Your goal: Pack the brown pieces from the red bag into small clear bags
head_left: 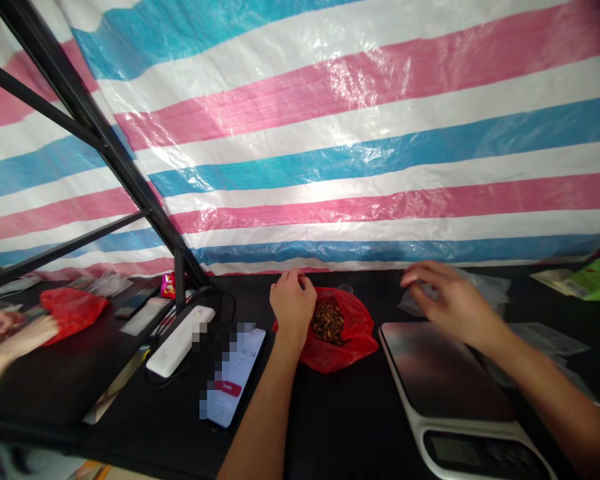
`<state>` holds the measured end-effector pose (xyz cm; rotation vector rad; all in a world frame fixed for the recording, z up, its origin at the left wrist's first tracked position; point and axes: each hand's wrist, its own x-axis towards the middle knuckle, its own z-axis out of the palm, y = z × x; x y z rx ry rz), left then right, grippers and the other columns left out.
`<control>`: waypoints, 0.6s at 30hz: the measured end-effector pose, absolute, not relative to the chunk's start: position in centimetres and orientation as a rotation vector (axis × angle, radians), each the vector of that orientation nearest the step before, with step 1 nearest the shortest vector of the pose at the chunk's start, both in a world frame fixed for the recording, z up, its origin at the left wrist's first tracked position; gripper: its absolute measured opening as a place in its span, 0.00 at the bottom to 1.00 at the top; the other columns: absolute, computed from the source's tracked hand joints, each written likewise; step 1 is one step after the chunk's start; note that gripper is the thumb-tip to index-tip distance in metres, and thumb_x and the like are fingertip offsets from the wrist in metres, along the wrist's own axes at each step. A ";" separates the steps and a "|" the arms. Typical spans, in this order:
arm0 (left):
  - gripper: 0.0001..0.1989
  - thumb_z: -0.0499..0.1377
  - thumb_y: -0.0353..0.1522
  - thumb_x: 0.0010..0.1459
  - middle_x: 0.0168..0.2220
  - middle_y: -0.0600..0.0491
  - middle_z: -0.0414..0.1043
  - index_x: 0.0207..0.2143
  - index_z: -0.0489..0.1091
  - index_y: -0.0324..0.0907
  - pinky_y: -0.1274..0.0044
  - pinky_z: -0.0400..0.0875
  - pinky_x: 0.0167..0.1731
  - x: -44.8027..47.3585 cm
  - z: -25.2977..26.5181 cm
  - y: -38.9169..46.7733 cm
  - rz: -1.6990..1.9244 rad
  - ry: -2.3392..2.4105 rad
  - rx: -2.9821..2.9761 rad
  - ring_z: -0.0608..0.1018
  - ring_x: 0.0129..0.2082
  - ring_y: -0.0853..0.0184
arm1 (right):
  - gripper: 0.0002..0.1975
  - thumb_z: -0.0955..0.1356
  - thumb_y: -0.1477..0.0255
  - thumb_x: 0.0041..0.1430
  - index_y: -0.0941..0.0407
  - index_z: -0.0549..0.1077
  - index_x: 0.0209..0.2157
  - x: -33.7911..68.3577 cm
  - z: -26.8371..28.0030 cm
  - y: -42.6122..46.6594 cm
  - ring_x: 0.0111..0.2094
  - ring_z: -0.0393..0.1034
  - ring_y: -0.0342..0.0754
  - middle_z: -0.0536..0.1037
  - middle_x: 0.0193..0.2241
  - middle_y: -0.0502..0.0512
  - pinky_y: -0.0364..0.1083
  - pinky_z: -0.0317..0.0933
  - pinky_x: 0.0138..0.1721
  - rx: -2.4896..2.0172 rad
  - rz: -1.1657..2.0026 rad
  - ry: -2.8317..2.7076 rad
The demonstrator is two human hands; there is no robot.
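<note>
A crumpled red plastic bag [355, 350] lies open on the black table, with many small brown pieces [329, 321] that look like seeds or nuts inside. My left hand [293, 301] is at its left rim, fingers curled down against the bag; the fingertips are hidden. Over the back of a kitchen scale [445, 373] hovers my right hand [443, 293], thumb and fingers loosely bent and apart, with nothing visible in them. Clear plastic bags [485, 287] lie just beyond and beside it. The scale's plate carries nothing, and its display looks dark.
Left of my arm are a phone [237, 383] and a white power strip [180, 341] with black cables. A metal frame [125, 180] slants down there. Further left, another person's hand [35, 333] touches a red bag [73, 310]. A green packet [597, 280] lies far right; striped sheeting [380, 133] hangs behind.
</note>
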<state>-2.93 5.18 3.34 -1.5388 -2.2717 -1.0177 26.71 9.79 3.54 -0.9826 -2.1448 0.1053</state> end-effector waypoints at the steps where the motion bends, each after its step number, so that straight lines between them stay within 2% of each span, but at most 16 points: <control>1: 0.11 0.54 0.28 0.65 0.42 0.49 0.82 0.38 0.77 0.45 0.69 0.67 0.45 -2.9 3.4 5.2 -1.007 -2.288 -1.538 0.82 0.41 0.58 | 0.10 0.65 0.71 0.68 0.50 0.80 0.38 25.6 4.0 8.7 0.51 0.76 0.59 0.80 0.48 0.59 0.58 0.70 0.54 -0.848 0.227 -2.267; 4: 0.10 0.54 0.29 0.65 0.43 0.48 0.82 0.39 0.77 0.45 0.70 0.68 0.44 -3.1 3.6 5.2 -0.976 -2.359 -1.515 0.82 0.42 0.58 | 0.11 0.67 0.72 0.68 0.48 0.82 0.40 22.7 4.7 5.8 0.56 0.73 0.58 0.79 0.55 0.57 0.57 0.69 0.56 -0.679 0.424 -2.527; 7: 0.10 0.55 0.31 0.66 0.43 0.47 0.83 0.40 0.77 0.45 0.71 0.70 0.40 -3.4 3.7 5.2 -0.916 -2.494 -1.485 0.83 0.40 0.57 | 0.11 0.67 0.72 0.67 0.49 0.83 0.41 21.8 4.4 5.0 0.55 0.73 0.59 0.81 0.52 0.59 0.60 0.69 0.56 -0.679 0.372 -2.617; 10: 0.10 0.55 0.32 0.66 0.42 0.46 0.83 0.40 0.77 0.45 0.70 0.71 0.38 -3.6 3.6 5.2 -0.848 -2.601 -1.479 0.84 0.39 0.54 | 0.13 0.66 0.70 0.71 0.50 0.82 0.49 22.5 3.8 6.1 0.52 0.74 0.58 0.82 0.49 0.59 0.62 0.70 0.56 -0.747 0.283 -2.575; 13: 0.10 0.55 0.32 0.65 0.39 0.45 0.83 0.39 0.78 0.46 0.69 0.72 0.39 -3.7 3.7 5.2 -0.849 -2.671 -1.494 0.85 0.39 0.52 | 0.16 0.65 0.68 0.73 0.49 0.79 0.57 23.3 3.7 6.9 0.55 0.74 0.59 0.81 0.53 0.58 0.62 0.69 0.59 -0.780 0.224 -2.392; 15: 0.10 0.56 0.33 0.65 0.36 0.46 0.84 0.38 0.78 0.47 0.69 0.72 0.39 -3.7 3.9 5.2 -0.935 -2.695 -1.512 0.85 0.39 0.53 | 0.19 0.65 0.68 0.74 0.46 0.75 0.63 23.4 4.1 6.5 0.58 0.73 0.58 0.78 0.58 0.58 0.56 0.75 0.54 -0.771 0.271 -2.277; 16: 0.10 0.56 0.33 0.65 0.36 0.47 0.84 0.38 0.78 0.48 0.70 0.72 0.39 -3.7 4.0 5.2 -1.002 -2.689 -1.525 0.85 0.39 0.53 | 0.21 0.65 0.67 0.74 0.44 0.73 0.65 23.3 4.3 6.2 0.60 0.72 0.58 0.76 0.60 0.58 0.51 0.78 0.47 -0.770 0.320 -2.230; 18: 0.11 0.55 0.34 0.66 0.35 0.49 0.84 0.38 0.78 0.49 0.71 0.72 0.39 -3.6 4.2 5.3 -1.134 -2.654 -1.550 0.84 0.39 0.55 | 0.24 0.65 0.66 0.74 0.43 0.67 0.69 23.0 4.6 5.4 0.61 0.71 0.57 0.72 0.64 0.57 0.42 0.77 0.31 -0.791 0.428 -2.177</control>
